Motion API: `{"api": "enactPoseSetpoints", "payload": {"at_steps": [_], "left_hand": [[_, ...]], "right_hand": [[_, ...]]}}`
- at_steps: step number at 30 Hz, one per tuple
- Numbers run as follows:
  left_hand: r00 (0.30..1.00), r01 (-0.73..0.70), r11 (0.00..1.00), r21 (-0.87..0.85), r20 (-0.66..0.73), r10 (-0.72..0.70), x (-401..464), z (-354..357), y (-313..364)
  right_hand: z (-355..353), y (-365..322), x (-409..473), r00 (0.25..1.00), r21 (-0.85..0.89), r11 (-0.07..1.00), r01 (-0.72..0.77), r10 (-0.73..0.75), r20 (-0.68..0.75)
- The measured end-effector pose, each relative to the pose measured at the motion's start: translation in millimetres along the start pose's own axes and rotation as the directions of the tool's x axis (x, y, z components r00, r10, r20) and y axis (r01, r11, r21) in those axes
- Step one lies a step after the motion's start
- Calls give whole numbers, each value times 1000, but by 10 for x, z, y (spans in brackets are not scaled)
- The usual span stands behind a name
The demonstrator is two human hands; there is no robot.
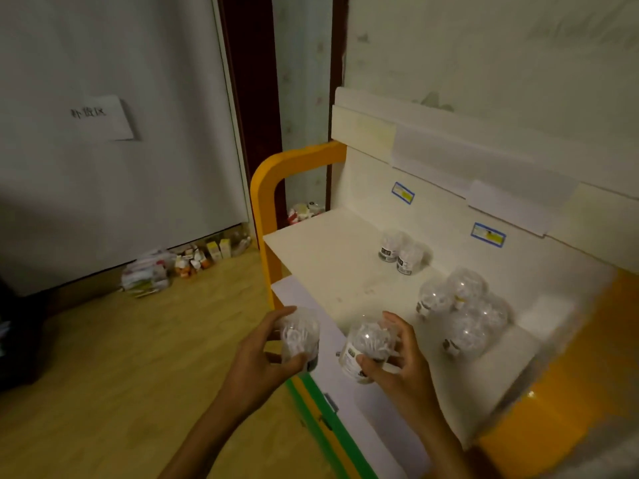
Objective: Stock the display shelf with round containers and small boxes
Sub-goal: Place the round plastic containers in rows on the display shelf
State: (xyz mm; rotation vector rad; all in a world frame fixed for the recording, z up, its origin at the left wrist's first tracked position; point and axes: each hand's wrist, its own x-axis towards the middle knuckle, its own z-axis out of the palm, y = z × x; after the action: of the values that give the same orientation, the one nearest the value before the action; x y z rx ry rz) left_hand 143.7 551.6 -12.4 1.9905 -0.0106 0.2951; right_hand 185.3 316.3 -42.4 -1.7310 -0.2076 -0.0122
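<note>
My left hand [257,354] grips a clear round container [299,337] just off the front left corner of the white display shelf [321,250]. My right hand [401,361] holds a second clear round container [368,344] with a white label, over the shelf's front edge. On the shelf stand two small round containers [401,252] near the back and a cluster of several larger clear ones [463,316] to the right. No small boxes are on the shelf.
The shelf has an orange side frame [264,202] and blue price tags [487,235] on its back panel. A pile of small boxes and packets [183,264] lies on the wooden floor by the white door. A green-edged lower ledge [318,413] sits below.
</note>
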Motion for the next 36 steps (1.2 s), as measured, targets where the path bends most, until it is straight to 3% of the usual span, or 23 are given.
{"api": "enactPoseSetpoints", "payload": {"at_steps": [11,19,24,30,36], "left_hand": [[975,-115,990,-79,182,128,1602,160,-290],[902,-131,985,-115,398,166,2718,592,-500],[802,2,991,-131,592,77,3314,890,-654],[658,-242,962,-127,707,259,3743,1164,-761],[550,-224,958,-180,788,276,3892,1398,-893]], "right_hand": [[30,45,1050,973,-24,999,-41,34,-228],[11,114,1490,853,-116,986,-117,40,-520],[127,111,1689,757,-127,970,-206,76,-649],[256,138,1733,642,-62,966,-252,119,-757],[365,157,1596,521,-44,958,-282,115,-846]]}}
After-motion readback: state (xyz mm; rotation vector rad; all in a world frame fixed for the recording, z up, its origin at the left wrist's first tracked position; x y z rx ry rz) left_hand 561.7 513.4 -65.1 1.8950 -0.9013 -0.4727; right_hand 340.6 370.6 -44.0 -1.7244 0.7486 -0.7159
